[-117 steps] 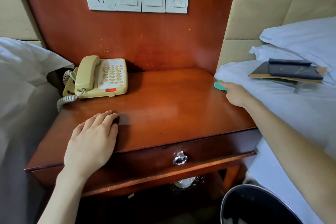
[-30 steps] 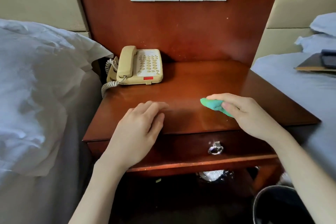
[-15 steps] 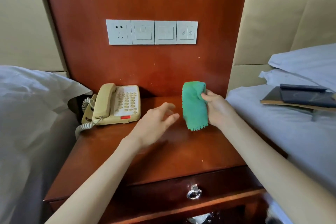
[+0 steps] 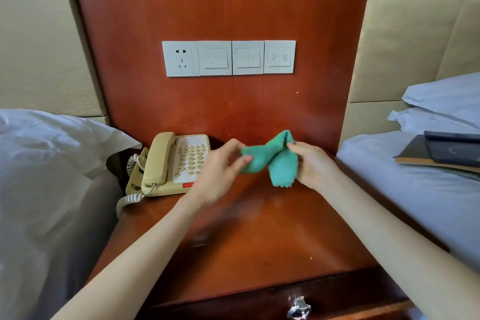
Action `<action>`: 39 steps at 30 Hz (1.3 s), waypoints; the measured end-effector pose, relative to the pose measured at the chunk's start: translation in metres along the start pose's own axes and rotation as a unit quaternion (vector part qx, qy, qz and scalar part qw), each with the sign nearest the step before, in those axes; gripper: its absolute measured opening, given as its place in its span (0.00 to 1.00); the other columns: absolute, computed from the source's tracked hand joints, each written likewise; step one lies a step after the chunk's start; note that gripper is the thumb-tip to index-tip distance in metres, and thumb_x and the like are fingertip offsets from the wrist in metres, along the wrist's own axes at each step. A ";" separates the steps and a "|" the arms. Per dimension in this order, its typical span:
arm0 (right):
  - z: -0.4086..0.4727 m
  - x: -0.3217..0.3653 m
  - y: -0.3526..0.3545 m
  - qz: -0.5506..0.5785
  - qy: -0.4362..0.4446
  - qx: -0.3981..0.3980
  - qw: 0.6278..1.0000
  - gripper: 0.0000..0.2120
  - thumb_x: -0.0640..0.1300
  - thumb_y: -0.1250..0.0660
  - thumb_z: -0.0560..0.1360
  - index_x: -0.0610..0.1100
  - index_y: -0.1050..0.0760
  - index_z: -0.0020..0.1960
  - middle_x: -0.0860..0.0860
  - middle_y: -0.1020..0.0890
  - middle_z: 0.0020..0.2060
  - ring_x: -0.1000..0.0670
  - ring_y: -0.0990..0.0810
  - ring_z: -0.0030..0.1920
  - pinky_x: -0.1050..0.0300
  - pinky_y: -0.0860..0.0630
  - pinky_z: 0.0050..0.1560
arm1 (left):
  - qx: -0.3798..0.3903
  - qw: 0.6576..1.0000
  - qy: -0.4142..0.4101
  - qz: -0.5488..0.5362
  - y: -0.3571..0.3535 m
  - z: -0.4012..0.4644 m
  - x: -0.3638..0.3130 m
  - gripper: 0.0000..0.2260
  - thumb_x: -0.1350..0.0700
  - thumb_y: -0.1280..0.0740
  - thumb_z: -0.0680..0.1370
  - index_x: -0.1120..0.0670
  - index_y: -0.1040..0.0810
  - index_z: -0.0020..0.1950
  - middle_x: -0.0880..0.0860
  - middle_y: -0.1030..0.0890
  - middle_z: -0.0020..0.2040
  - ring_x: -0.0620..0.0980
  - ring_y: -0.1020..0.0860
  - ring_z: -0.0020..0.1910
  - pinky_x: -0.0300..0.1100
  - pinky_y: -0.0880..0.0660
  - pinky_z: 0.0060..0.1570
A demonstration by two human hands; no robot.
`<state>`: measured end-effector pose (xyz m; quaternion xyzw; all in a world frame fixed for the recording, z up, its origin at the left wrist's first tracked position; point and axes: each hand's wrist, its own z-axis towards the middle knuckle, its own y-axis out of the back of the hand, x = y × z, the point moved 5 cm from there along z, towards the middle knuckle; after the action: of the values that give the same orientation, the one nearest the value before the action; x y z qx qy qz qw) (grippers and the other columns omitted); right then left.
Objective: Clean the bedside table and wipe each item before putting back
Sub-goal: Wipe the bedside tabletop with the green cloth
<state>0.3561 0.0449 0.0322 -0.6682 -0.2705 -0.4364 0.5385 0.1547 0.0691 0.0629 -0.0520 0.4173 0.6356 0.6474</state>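
Observation:
A green cloth [image 4: 275, 158] hangs folded in the air above the wooden bedside table [image 4: 259, 236]. My left hand [image 4: 220, 174] pinches its left end and my right hand [image 4: 314, 166] grips its right side. Both hands are raised over the back half of the tabletop. A beige corded telephone [image 4: 174, 163] stands at the back left of the table, just left of my left hand, with its handset on the cradle.
White bedding [image 4: 46, 176] lies to the left of the table. A bed [image 4: 415, 202] to the right carries dark booklets [image 4: 446, 150] and pillows [image 4: 446, 101]. A socket and switch panel [image 4: 228, 57] sits on the wooden back wall. A drawer with a metal pull [image 4: 298, 306] is below.
My right hand lifted the cloth off the tabletop. My left hand rose from the table and took hold of the cloth's other end. The view tilted upward.

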 end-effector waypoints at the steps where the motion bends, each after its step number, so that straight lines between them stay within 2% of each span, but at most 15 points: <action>1: 0.003 0.005 0.005 -0.039 0.009 -0.005 0.999 0.09 0.35 0.37 0.77 0.37 0.22 0.56 0.40 0.15 0.46 0.43 0.15 0.46 0.53 0.19 0.38 | -0.034 0.997 0.039 -0.059 0.006 0.002 0.006 0.04 0.59 0.35 0.79 0.53 0.26 0.44 0.41 0.21 0.36 0.37 0.23 0.37 0.31 0.28 0.40; 4: 0.008 0.016 0.019 -0.159 0.026 0.006 0.987 0.09 0.38 0.34 0.76 0.40 0.20 0.55 0.45 0.14 0.45 0.48 0.15 0.45 0.60 0.21 0.36 | -0.129 0.949 0.153 -0.246 0.019 0.003 0.027 0.05 0.60 0.38 0.81 0.57 0.27 0.46 0.46 0.17 0.39 0.43 0.18 0.42 0.36 0.22 0.40; 7: 0.007 0.014 0.019 -0.216 0.020 0.090 0.972 0.08 0.45 0.31 0.74 0.45 0.17 0.51 0.47 0.15 0.47 0.51 0.15 0.46 0.61 0.21 0.39 | -0.156 0.907 0.227 -0.317 0.023 0.000 0.042 0.06 0.59 0.40 0.82 0.56 0.27 0.46 0.51 0.17 0.44 0.47 0.17 0.46 0.40 0.20 0.38; 11: -0.001 0.005 0.008 -0.331 -0.002 0.168 0.929 0.30 0.64 0.27 0.63 0.48 0.21 0.59 0.50 0.18 0.57 0.51 0.20 0.58 0.56 0.26 0.58 | -0.160 0.878 0.258 -0.371 0.023 -0.001 0.046 0.08 0.58 0.42 0.83 0.54 0.28 0.44 0.53 0.21 0.44 0.49 0.20 0.40 0.40 0.21 0.32; 12: -0.005 0.005 0.001 -0.376 0.004 0.190 0.907 0.30 0.65 0.27 0.62 0.49 0.21 0.59 0.51 0.17 0.56 0.51 0.20 0.58 0.57 0.26 0.57 | -0.158 0.872 0.262 -0.382 0.022 0.000 0.047 0.08 0.58 0.42 0.83 0.54 0.29 0.44 0.53 0.21 0.42 0.48 0.20 0.38 0.39 0.21 0.30; 15: -0.018 0.010 -0.020 -0.390 0.017 0.258 0.884 0.17 0.56 0.25 0.65 0.49 0.18 0.51 0.51 0.15 0.46 0.52 0.17 0.47 0.61 0.24 0.44 | -0.154 0.848 0.275 -0.426 0.020 -0.002 0.046 0.09 0.57 0.42 0.83 0.54 0.28 0.44 0.50 0.20 0.37 0.44 0.21 0.31 0.35 0.25 0.26; 17: -0.024 0.012 -0.031 -0.321 0.044 0.296 0.899 0.09 0.46 0.26 0.68 0.45 0.18 0.47 0.50 0.17 0.46 0.51 0.18 0.48 0.59 0.24 0.47 | -0.155 0.832 0.284 -0.451 0.017 -0.002 0.046 0.09 0.58 0.42 0.83 0.54 0.28 0.44 0.51 0.21 0.37 0.44 0.23 0.30 0.35 0.26 0.26; 22: -0.032 0.017 -0.061 -0.264 0.154 0.336 0.891 0.08 0.38 0.29 0.70 0.46 0.17 0.48 0.57 0.25 0.65 0.57 0.31 0.69 0.53 0.35 0.67 | -0.076 0.870 0.304 -0.381 -0.006 -0.002 0.033 0.07 0.60 0.43 0.83 0.58 0.28 0.48 0.57 0.24 0.36 0.49 0.25 0.28 0.40 0.27 0.27; 24: -0.032 0.016 -0.069 -0.267 0.164 0.335 0.889 0.11 0.38 0.30 0.71 0.46 0.18 0.52 0.53 0.22 0.64 0.54 0.29 0.68 0.51 0.36 0.69 | -0.039 0.876 0.325 -0.354 -0.022 -0.006 0.026 0.08 0.64 0.44 0.82 0.59 0.26 0.51 0.60 0.23 0.44 0.56 0.22 0.41 0.48 0.22 0.44; 26: -0.031 0.015 -0.072 -0.240 0.160 0.311 0.905 0.13 0.39 0.29 0.71 0.45 0.18 0.55 0.49 0.18 0.56 0.50 0.22 0.61 0.54 0.28 0.63 | -0.045 0.861 0.366 -0.350 -0.030 -0.012 0.027 0.11 0.64 0.46 0.82 0.58 0.25 0.54 0.59 0.21 0.51 0.58 0.23 0.54 0.57 0.26 0.60; 29: -0.028 0.016 -0.067 -0.211 0.170 0.276 0.922 0.14 0.42 0.29 0.70 0.47 0.19 0.56 0.48 0.17 0.56 0.49 0.20 0.59 0.58 0.24 0.57 | 0.015 0.902 0.340 -0.266 -0.026 -0.011 0.027 0.10 0.60 0.41 0.82 0.56 0.24 0.60 0.54 0.17 0.53 0.49 0.19 0.51 0.49 0.23 0.57; 33: -0.028 0.026 -0.048 -0.267 0.173 0.236 0.918 0.26 0.34 0.29 0.71 0.54 0.26 0.65 0.53 0.21 0.62 0.52 0.21 0.60 0.59 0.24 0.57 | -0.053 0.904 0.354 -0.235 -0.004 -0.012 0.040 0.09 0.59 0.43 0.81 0.54 0.24 0.57 0.53 0.19 0.53 0.50 0.21 0.51 0.45 0.25 0.51; 35: -0.035 0.041 -0.032 -0.424 0.255 0.120 0.861 0.30 0.32 0.31 0.72 0.52 0.30 0.69 0.59 0.24 0.59 0.58 0.21 0.55 0.63 0.24 0.52 | -0.069 0.902 0.354 -0.235 0.001 -0.014 0.044 0.09 0.59 0.42 0.81 0.53 0.24 0.56 0.51 0.18 0.51 0.49 0.20 0.49 0.41 0.25 0.47; 37: -0.052 0.052 -0.018 -0.649 0.362 0.004 0.669 0.28 0.32 0.33 0.72 0.49 0.30 0.69 0.59 0.26 0.54 0.56 0.26 0.52 0.59 0.26 0.43 | -0.069 0.905 0.349 -0.234 0.003 -0.015 0.045 0.09 0.59 0.42 0.81 0.52 0.23 0.55 0.50 0.18 0.50 0.48 0.19 0.47 0.40 0.25 0.47; 39: -0.069 0.046 -0.003 -0.791 0.385 -0.039 0.475 0.25 0.32 0.32 0.71 0.49 0.27 0.65 0.54 0.25 0.53 0.50 0.30 0.50 0.57 0.31 0.32 | -0.062 0.912 0.338 -0.225 0.001 -0.016 0.043 0.08 0.59 0.41 0.81 0.52 0.23 0.53 0.50 0.18 0.49 0.47 0.20 0.45 0.39 0.25 0.46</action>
<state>0.3546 -0.0251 0.0765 0.0438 -0.4322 -0.9006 -0.0115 0.1395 0.0931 0.0269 -0.3959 0.5483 0.4418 0.5895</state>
